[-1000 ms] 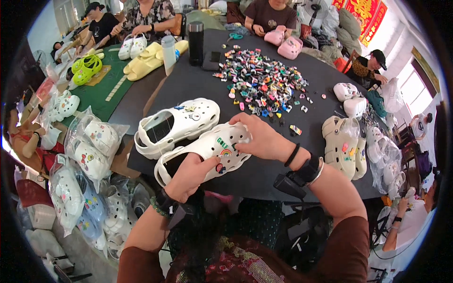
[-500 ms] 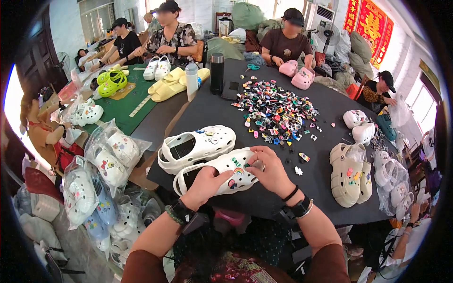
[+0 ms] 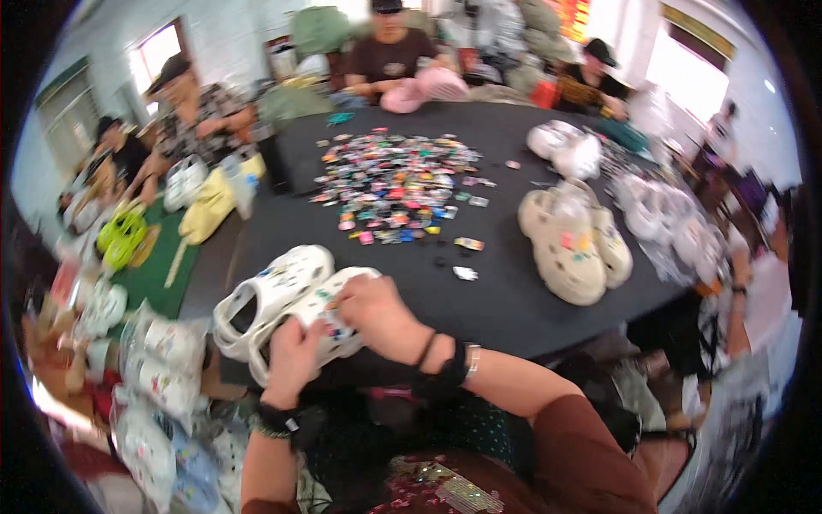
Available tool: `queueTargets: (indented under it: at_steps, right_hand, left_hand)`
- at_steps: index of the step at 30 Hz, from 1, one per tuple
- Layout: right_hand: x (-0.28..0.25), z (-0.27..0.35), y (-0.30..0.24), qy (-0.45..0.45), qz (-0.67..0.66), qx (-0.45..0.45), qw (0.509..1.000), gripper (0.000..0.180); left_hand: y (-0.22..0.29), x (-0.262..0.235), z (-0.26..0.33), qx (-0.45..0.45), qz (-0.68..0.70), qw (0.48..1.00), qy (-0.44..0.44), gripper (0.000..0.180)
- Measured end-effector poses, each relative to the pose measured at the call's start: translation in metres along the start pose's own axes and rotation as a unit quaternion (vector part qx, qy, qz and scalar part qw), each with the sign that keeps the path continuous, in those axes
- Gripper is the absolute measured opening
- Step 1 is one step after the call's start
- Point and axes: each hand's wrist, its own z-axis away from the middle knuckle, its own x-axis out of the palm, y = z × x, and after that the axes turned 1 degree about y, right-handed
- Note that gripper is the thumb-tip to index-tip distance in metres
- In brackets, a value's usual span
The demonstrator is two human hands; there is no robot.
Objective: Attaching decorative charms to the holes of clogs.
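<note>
Under both hands (image 3: 295, 364) (image 3: 381, 317), the white clog (image 3: 330, 321) is half hidden, blurred.

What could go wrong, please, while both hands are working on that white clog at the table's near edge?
The white clog held by the left hand and right hand overhangs the table edge, so it might slip off. A small white charm lies loose near the right forearm and could be swept to the floor. The second clog could be nudged aside.

Two white clogs (image 3: 287, 308) sit by the hands, two cream clogs (image 3: 569, 244) to the right, two pink ones (image 3: 425, 87) far across the desk (image 3: 505, 300), four people seated.
</note>
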Motion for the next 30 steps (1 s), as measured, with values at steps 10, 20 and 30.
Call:
queueTargets:
  at_steps: [10, 20, 30]
  right_hand:
    - [-0.032, 0.012, 0.095, 0.049, 0.078, 0.149, 0.985, 0.016]
    - [-0.055, 0.075, 0.059, 0.048, 0.14, 0.224, 0.963, 0.045]
    - [-0.032, 0.108, 0.059, 0.019, 0.175, 0.225, 0.958, 0.023]
  left_hand:
    - [0.032, -0.023, 0.025, 0.059, -0.12, 0.991, 0.018, 0.02]
    - [-0.001, -0.105, 0.028, 0.073, -0.379, 0.92, 0.069, 0.044]
    - [0.007, -0.091, -0.011, -0.023, -0.521, 0.847, -0.099, 0.046]
